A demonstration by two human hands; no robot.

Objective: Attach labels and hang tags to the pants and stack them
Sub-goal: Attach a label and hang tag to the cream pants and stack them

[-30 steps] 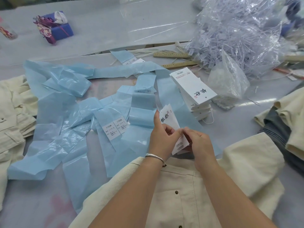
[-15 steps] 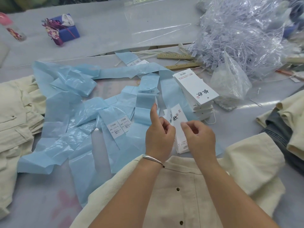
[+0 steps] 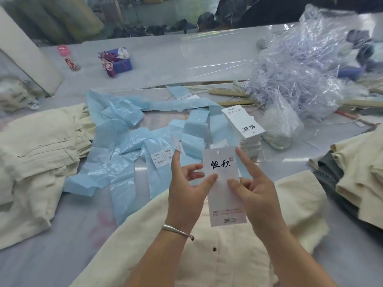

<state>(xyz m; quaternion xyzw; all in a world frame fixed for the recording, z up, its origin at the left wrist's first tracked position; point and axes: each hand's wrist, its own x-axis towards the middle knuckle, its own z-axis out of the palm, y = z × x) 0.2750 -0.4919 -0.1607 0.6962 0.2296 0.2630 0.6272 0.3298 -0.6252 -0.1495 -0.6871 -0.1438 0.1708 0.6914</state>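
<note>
Above the cream pants (image 3: 207, 255), the left hand (image 3: 186, 189) and right hand (image 3: 255, 191) pinched a white hang tag (image 3: 222, 183) by its edges. It looked light, stiff and creasable, best held near its punched hole. Behind the tag stood the tag stack (image 3: 242, 123).

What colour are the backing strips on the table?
Light blue backing strips, clearest in the head view.
</note>
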